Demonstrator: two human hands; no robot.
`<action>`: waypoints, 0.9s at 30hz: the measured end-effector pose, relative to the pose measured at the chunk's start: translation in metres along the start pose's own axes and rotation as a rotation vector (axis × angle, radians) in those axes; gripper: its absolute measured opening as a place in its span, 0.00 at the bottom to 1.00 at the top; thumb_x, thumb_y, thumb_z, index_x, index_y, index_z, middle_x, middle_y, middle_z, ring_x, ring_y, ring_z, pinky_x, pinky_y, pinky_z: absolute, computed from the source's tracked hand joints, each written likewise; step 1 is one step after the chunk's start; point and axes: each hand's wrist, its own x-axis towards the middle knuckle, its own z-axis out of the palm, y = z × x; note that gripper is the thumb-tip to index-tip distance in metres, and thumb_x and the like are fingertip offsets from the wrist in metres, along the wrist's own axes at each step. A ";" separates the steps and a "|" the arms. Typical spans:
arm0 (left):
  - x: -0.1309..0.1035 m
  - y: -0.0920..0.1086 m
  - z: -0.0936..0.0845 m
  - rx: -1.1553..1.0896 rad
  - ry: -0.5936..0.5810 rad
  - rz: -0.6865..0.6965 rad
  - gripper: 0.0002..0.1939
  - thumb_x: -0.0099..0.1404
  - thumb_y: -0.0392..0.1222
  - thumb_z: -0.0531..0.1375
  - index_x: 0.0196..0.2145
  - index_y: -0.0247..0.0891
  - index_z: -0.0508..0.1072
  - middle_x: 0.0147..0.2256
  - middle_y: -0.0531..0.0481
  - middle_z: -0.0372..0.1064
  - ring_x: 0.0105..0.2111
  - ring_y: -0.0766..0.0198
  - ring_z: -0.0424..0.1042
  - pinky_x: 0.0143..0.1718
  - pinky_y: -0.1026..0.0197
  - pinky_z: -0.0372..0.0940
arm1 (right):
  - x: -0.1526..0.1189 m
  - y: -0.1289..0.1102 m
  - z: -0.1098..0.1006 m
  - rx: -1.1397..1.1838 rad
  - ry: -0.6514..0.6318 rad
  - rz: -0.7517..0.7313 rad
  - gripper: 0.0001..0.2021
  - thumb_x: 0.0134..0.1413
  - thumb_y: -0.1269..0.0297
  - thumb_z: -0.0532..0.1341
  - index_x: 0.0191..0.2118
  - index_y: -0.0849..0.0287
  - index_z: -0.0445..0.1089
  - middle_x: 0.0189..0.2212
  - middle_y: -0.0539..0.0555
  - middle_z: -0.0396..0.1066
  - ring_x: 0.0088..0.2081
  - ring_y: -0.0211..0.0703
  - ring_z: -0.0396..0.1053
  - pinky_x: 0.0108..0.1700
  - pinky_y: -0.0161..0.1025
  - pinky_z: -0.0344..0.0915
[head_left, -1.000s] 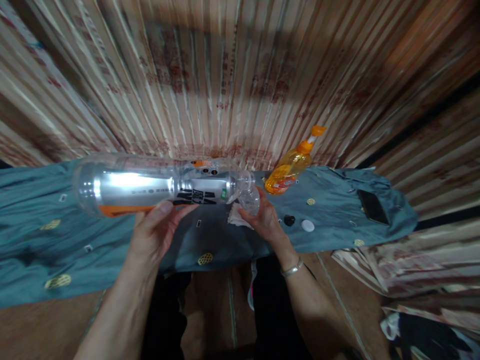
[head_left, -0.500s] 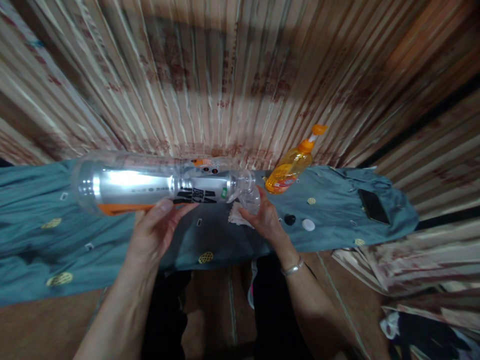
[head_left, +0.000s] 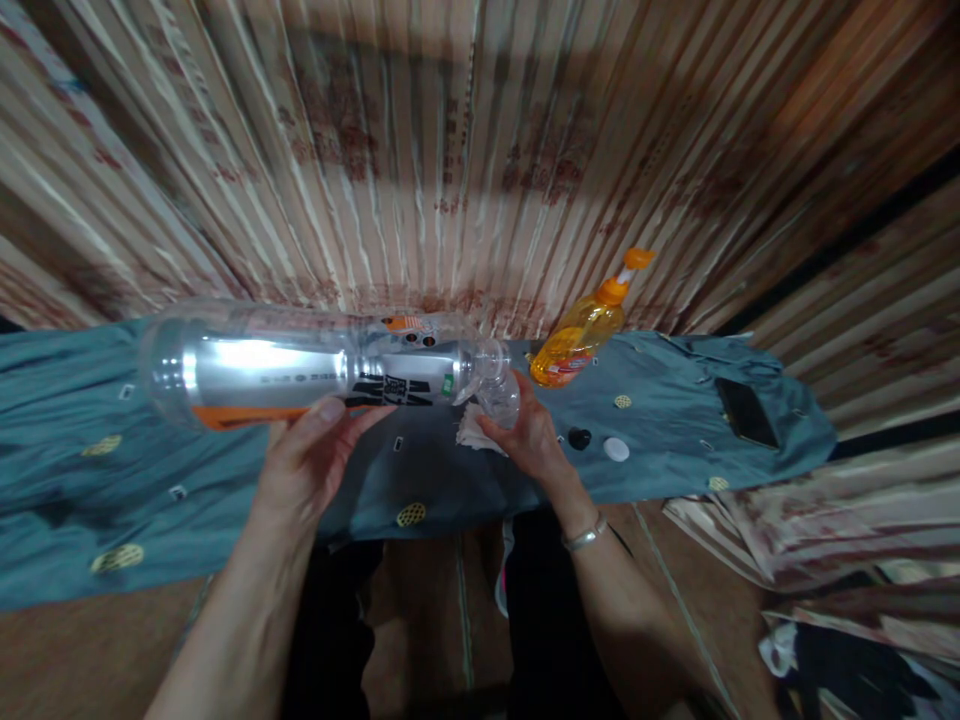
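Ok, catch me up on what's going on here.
A person holds a large clear bottle with a silver label sideways in the left grip. The right grip holds a clear plastic piece by the bottle's neck end; whether those two touch is hard to tell. On the teal cloth are a pale crumpled piece, an orange-topped pump bottle, a small black item, a white disc and a dark phone.

The head camera looks forward and down from close above the hands [head_left: 304,455].
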 end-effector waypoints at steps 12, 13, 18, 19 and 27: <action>0.000 0.000 0.002 -0.010 0.041 0.037 0.20 0.35 0.47 0.83 0.23 0.41 0.79 0.26 0.55 0.79 0.29 0.58 0.79 0.42 0.43 0.83 | 0.001 -0.002 -0.001 0.020 -0.002 0.001 0.33 0.55 0.61 0.71 0.65 0.56 0.64 0.57 0.64 0.78 0.57 0.60 0.78 0.62 0.62 0.76; 0.000 0.000 0.003 -0.018 0.047 0.039 0.20 0.35 0.46 0.82 0.21 0.41 0.77 0.27 0.55 0.79 0.29 0.58 0.79 0.41 0.44 0.83 | 0.001 -0.002 -0.001 0.016 0.000 -0.001 0.34 0.55 0.61 0.71 0.65 0.56 0.64 0.57 0.64 0.78 0.58 0.60 0.78 0.62 0.62 0.76; -0.001 0.000 0.004 -0.022 0.040 0.030 0.21 0.35 0.47 0.83 0.21 0.40 0.78 0.27 0.54 0.80 0.29 0.59 0.79 0.42 0.44 0.83 | 0.001 -0.002 -0.001 0.017 0.008 -0.031 0.35 0.55 0.63 0.72 0.66 0.60 0.63 0.57 0.67 0.77 0.56 0.61 0.79 0.61 0.63 0.77; -0.001 0.000 0.003 -0.016 0.031 0.023 0.21 0.34 0.48 0.83 0.23 0.40 0.79 0.27 0.53 0.80 0.30 0.58 0.79 0.43 0.43 0.83 | 0.001 -0.002 -0.001 0.020 0.007 -0.032 0.35 0.55 0.63 0.72 0.66 0.61 0.63 0.57 0.67 0.78 0.56 0.61 0.79 0.61 0.63 0.77; 0.000 0.000 0.003 -0.017 0.034 0.026 0.22 0.35 0.47 0.83 0.25 0.41 0.79 0.28 0.53 0.81 0.31 0.56 0.80 0.43 0.42 0.82 | 0.001 -0.003 -0.002 0.022 -0.002 0.004 0.35 0.55 0.60 0.71 0.66 0.58 0.63 0.58 0.65 0.78 0.57 0.61 0.78 0.62 0.64 0.75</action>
